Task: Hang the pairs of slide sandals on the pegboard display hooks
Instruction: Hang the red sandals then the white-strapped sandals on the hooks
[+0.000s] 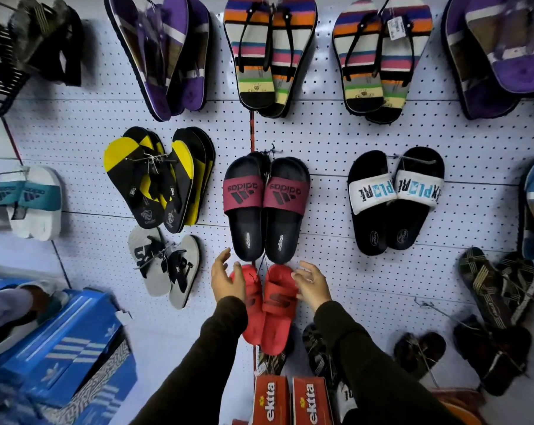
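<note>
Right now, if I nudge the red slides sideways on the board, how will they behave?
The red slides look like moulded foam, so probably light and fairly stiff. They seem joined by a thin cord at the top, so they would likely swing together rather than slide. The left hand and right hand flank them with open fingers, apparently not clamping, so a nudge may set them swaying.

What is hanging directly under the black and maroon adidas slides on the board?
A pair of red slides hangs directly below the black and maroon adidas slides. The left hand and right hand flank it with fingers spread. Its hook cannot be seen, and the left hand covers part of the left slide.
</note>
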Tool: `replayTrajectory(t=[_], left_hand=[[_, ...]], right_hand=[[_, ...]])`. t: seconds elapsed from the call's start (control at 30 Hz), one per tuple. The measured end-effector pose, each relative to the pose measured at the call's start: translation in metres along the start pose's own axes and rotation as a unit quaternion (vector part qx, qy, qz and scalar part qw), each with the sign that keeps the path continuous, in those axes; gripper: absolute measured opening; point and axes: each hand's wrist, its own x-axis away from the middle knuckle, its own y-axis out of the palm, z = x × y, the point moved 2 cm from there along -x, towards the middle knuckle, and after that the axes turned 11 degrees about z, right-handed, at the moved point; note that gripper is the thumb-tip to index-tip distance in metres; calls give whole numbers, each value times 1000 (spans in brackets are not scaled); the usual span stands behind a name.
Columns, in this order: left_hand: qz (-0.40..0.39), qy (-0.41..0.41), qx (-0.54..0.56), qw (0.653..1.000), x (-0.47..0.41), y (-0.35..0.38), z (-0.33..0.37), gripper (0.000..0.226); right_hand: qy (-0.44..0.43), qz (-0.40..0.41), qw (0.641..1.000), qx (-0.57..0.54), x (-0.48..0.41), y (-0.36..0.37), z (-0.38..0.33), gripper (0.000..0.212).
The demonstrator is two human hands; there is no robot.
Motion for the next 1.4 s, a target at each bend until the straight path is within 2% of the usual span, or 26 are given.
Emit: replayTrajectory(t=[0.13,0.3,0.5,0.6,0.7,0.8,0.9,1.0,1.17,1.3,1.4], left_hand=[[-7,44,-39,998,39,3,-33,36],[-72,40,-90,992,89,11,-77,31],[-169,-59,-161,971,165,21,-142,32],[-240,-121,-205,941,202,26,-170,38],[-309,-191,-265,893,243,31,-198,44],[-365,-267,-293,843,277,37,-220,54],[-372,-290,-314,824,294,46,-232,57],[-372,-280,-357,810,303,55,-239,58],[-360,-305,-393,789,309,66,-250,55],[-337,-375,-360,785,315,65,-250,52],[-318,-421,-307,792,323,55,-243,48]], right_hand=[[-32,39,998,30,14,-22,28,38],[-15,38,993,108,22,-62,81,38],[66,88,977,185,48,-140,166,36],[135,112,959,223,66,-179,204,39],[216,159,932,243,84,-216,238,48],[309,132,907,256,96,-240,265,65],[339,92,900,258,100,-249,280,61],[349,90,899,249,102,-256,290,53],[366,100,902,206,98,-261,304,52],[438,126,884,99,97,-279,318,47],[457,131,879,19,102,-290,318,54]])
